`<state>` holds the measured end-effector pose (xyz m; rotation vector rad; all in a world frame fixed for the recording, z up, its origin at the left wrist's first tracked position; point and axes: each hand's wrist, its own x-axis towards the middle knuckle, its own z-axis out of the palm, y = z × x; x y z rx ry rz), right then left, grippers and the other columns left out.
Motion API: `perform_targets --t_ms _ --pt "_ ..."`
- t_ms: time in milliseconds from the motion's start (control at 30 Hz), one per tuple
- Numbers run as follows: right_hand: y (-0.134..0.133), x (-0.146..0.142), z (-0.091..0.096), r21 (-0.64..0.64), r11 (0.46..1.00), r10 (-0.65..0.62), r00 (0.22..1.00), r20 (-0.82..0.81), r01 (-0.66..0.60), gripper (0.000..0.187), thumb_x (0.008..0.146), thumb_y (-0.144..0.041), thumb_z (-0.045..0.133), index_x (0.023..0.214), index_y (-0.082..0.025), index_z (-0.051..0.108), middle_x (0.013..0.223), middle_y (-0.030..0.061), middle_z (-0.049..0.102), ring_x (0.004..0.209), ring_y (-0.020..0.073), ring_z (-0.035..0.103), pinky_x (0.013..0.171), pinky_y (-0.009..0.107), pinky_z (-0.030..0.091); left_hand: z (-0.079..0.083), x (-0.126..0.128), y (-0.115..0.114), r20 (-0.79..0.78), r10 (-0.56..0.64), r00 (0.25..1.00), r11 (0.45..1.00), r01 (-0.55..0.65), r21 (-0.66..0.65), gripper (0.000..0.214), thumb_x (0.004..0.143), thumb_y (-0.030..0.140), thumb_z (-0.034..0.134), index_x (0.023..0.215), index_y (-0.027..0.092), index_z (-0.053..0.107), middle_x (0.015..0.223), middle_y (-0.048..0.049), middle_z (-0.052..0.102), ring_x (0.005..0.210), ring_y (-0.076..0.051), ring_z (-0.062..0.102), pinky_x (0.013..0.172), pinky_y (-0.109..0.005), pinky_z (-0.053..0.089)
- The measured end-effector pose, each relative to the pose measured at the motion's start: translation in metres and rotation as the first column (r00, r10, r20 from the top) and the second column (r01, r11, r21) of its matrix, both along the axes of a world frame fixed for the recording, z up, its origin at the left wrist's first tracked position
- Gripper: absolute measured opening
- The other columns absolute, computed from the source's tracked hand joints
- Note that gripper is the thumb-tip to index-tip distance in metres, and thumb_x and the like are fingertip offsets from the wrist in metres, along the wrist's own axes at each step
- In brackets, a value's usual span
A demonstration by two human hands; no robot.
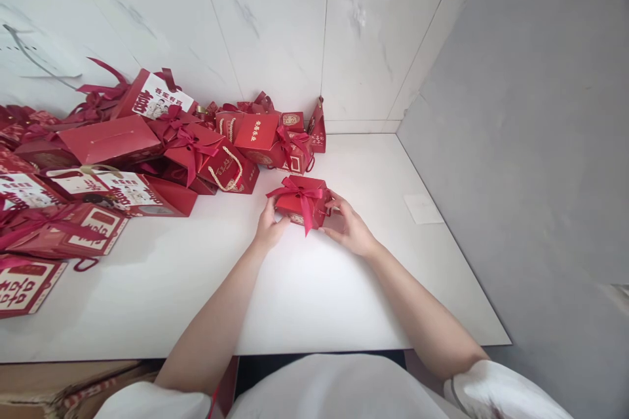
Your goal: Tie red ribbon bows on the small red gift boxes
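Observation:
A small red gift box [317, 191] with a dark pink ribbon bow [302, 193] on top is between my hands over the white table [314, 294]. My left hand [271, 224] grips its left side, thumb toward the front and fingers behind. On the other side, my right hand [351, 226] is closed around the box's right end, where a dark red cord loop shows. Whether the box rests on the table or is slightly lifted, I cannot tell. Just behind it sits a red box [258, 137] with gold lettering, among other ribboned boxes.
Several red gift boxes [111, 141] with ribbons and cord handles are heaped along the table's left and back. A white paper square [423, 209] lies at the right. Marble-look wall panels [275, 26] rise behind. A cardboard box [44, 386] stands below the front edge at left.

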<state>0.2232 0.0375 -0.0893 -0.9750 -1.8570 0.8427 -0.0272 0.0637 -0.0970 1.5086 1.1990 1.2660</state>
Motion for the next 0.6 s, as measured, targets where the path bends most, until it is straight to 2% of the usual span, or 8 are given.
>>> perform_targets --t_ms 67,100,200,267,333,433,533,600 --pt "0.002 0.003 0.000 0.007 0.999 -0.039 0.996 0.078 0.038 0.021 0.085 -0.023 0.063 0.106 -0.023 0.059 0.152 0.0135 0.044 0.137 0.0292 0.049 0.112 0.050 0.043 0.003 -0.006 0.003 -0.081 0.026 0.996 1.000 -0.025 0.015 0.042 0.073 0.018 0.057 0.115 0.019 0.059 0.114 -0.0071 0.069 0.101 -0.023 0.067 0.091 -0.038 0.053" --pt "0.003 0.006 0.001 0.011 0.999 -0.052 0.993 0.110 0.051 0.015 0.084 -0.018 0.059 0.099 -0.023 0.060 0.147 0.0127 0.049 0.134 0.0286 0.051 0.110 0.049 0.044 0.006 -0.010 0.003 -0.128 0.026 0.991 1.000 -0.024 0.018 0.036 0.074 0.017 0.053 0.109 0.019 0.062 0.108 -0.0063 0.071 0.098 -0.022 0.068 0.090 -0.038 0.053" --pt "0.006 0.015 0.003 0.003 0.995 -0.103 0.984 0.144 0.104 0.020 0.078 -0.010 0.051 0.088 -0.023 0.061 0.139 0.0114 0.056 0.126 0.0275 0.056 0.100 0.047 0.051 0.015 -0.020 0.002 -0.267 -0.009 0.964 1.000 0.016 0.024 0.029 0.078 0.015 0.044 0.095 0.019 0.067 0.090 -0.0040 0.073 0.087 -0.022 0.069 0.087 -0.038 0.054" --pt "0.007 0.020 0.004 -0.019 0.990 -0.137 0.975 0.176 0.143 0.021 0.077 -0.009 0.049 0.083 -0.022 0.063 0.139 0.0118 0.055 0.127 0.0287 0.055 0.094 0.047 0.054 0.021 -0.022 -0.001 -0.372 -0.044 0.927 0.997 0.063 0.038 0.030 0.078 0.015 0.044 0.090 0.020 0.071 0.088 -0.0036 0.074 0.086 -0.023 0.068 0.088 -0.040 0.053" --pt "0.007 0.023 0.005 -0.031 0.987 -0.143 0.958 0.249 0.155 0.022 0.077 -0.009 0.048 0.078 -0.021 0.066 0.142 0.0123 0.052 0.132 0.0311 0.051 0.095 0.049 0.053 0.026 -0.020 -0.004 -0.479 -0.073 0.875 0.992 0.115 0.059 0.026 0.076 0.015 0.048 0.082 0.022 0.072 0.089 -0.0042 0.073 0.091 -0.026 0.065 0.091 -0.045 0.050" --pt "0.007 0.023 0.006 -0.023 0.992 -0.112 0.934 0.340 0.128 0.027 0.080 -0.009 0.047 0.075 -0.020 0.071 0.143 0.0117 0.053 0.136 0.0338 0.046 0.105 0.053 0.046 0.032 -0.014 -0.008 -0.608 -0.099 0.787 0.980 0.184 0.079 0.020 0.073 0.016 0.053 0.062 0.023 0.068 0.088 -0.0057 0.071 0.099 -0.030 0.061 0.097 -0.050 0.046" --pt "0.007 0.023 0.008 -0.016 0.993 -0.097 0.910 0.402 0.113 0.028 0.087 -0.017 0.048 0.079 -0.021 0.074 0.143 0.0102 0.054 0.136 0.0352 0.046 0.109 0.056 0.041 0.038 -0.013 -0.012 -0.683 -0.070 0.728 0.976 0.190 0.103 0.022 0.073 0.018 0.055 0.055 0.023 0.066 0.097 -0.0077 0.070 0.109 -0.032 0.057 0.105 -0.055 0.039" --pt "0.007 0.024 0.010 0.001 0.989 -0.131 0.885 0.446 0.146 0.031 0.093 -0.026 0.048 0.078 -0.021 0.075 0.142 0.0119 0.056 0.136 0.0367 0.046 0.108 0.058 0.039 0.042 -0.016 -0.014 -0.714 0.015 0.700 0.981 0.129 0.146 0.025 0.078 0.022 0.057 0.056 0.023 0.068 0.111 -0.0093 0.069 0.119 -0.034 0.053 0.114 -0.060 0.028"
